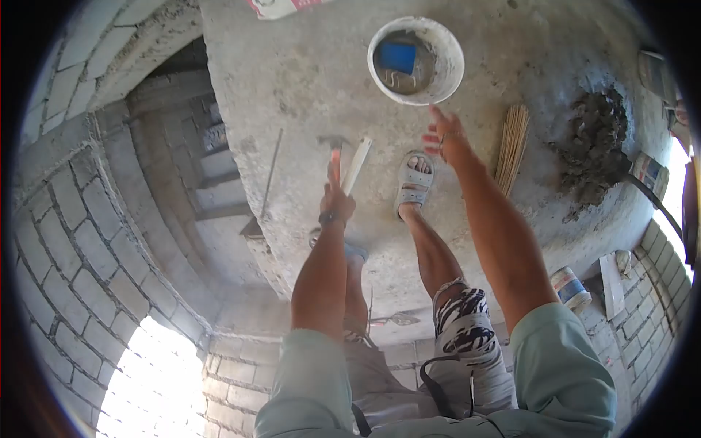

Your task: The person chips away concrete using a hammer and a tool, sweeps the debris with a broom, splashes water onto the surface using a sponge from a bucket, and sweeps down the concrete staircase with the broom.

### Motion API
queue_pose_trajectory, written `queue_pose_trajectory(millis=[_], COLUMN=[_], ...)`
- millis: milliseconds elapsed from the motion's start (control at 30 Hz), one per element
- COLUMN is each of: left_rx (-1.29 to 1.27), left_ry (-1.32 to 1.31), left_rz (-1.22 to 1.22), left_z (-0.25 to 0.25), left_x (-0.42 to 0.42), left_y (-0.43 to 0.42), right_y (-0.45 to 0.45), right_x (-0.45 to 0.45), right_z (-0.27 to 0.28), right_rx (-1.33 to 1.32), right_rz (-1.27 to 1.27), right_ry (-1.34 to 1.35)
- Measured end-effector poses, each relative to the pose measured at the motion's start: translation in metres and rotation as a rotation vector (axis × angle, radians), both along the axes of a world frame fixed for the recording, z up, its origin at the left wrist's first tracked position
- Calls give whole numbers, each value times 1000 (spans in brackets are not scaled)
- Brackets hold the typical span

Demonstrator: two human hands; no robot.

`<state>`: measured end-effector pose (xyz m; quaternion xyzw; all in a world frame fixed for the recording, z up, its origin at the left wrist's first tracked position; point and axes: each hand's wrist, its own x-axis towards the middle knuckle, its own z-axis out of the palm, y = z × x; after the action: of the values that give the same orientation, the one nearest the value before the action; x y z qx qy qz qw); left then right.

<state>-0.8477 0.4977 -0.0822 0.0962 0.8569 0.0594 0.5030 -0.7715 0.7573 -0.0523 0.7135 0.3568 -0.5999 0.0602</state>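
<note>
Left hand: closed round the lower handle of a claw hammer, dark wristwatch on wrist. Hammer: orange grip, head pointing away from body, somewhat blurred, over the concrete floor, left of the front of the right sandal. Pale, straight strip: slanting just right of hammer, near end at the left fingers; gripped or merely lying beneath, impossible to tell.

Right hand: reaching forward, fingers spread and free of any load, blurred, just short of the near rim of a white bucket. Inside bucket: blue block, perhaps a sponge, and a pale bent piece below it, too small to identify; grey residue on inner wall.

Right of right hand: stick broom, flat on floor, lengthwise. Farther right: heap of wet grey mortar, dark long handle extending from its lower edge. Left of hammer: thin rod, near floor edge; beyond edge, concrete steps and grey block wall. Top: part of a white-and-pink sack, cut by frame.
</note>
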Motion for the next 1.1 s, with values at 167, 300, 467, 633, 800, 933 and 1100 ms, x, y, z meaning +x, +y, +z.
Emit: queue_pose_trajectory(millis=[167, 300, 467, 633, 800, 933, 1100], left_rx=[-185, -55, 481, 595, 778, 465, 542], left_ry=[82, 20, -482, -224, 408, 660, 653], left_rz=[-171, 53, 1192, 1282, 1325, 1132, 1266], left_z=[-55, -32, 124, 241, 307, 363, 424], left_x=[15, 40, 22, 33, 91, 136, 190], left_y=[11, -5, 22, 20, -7, -37, -62], right_y=[38, 40, -2, -45, -81, -148, -244], right_x=[-10, -27, -12, 12, -10, -42, 9], right_z=[-61, -22, 101, 192, 296, 336, 325], right_rx=[-152, 76, 166, -33, 505, 233, 591], right_rz=[35, 118, 441, 657, 1522, 2057, 3088], right_ry=[83, 26, -43, 130, 204, 604, 459])
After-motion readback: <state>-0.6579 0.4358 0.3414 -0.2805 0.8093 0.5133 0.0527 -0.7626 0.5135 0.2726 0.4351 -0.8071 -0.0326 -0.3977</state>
